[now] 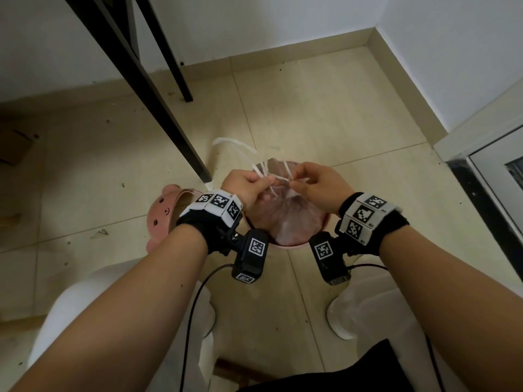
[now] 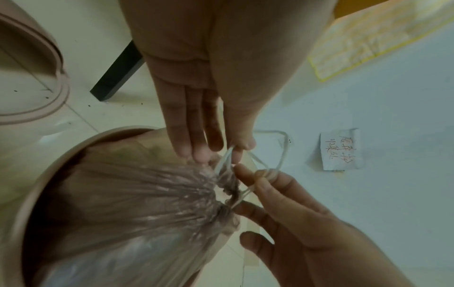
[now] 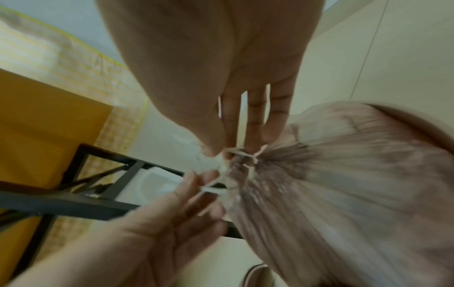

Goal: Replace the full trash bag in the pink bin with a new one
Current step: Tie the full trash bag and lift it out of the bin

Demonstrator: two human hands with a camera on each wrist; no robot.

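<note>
The pink bin (image 1: 291,245) stands on the floor between my knees. In it sits the full translucent trash bag (image 1: 285,219), its mouth gathered into pleats (image 2: 137,200). White drawstrings (image 1: 240,145) loop up from the gathered neck. My left hand (image 1: 268,181) pinches the strings on the left of the neck, seen close in the left wrist view (image 2: 233,153). My right hand (image 1: 294,183) pinches strings on the right side (image 3: 228,153). Both hands are just above the bag's neck, a few centimetres apart.
The pink lid (image 1: 167,213) with a bear face lies on the floor left of the bin. Black table legs (image 1: 158,89) slant down just behind the left hand. A wall corner is behind, a door frame (image 1: 495,171) to the right, and a cardboard box (image 1: 14,148) far left.
</note>
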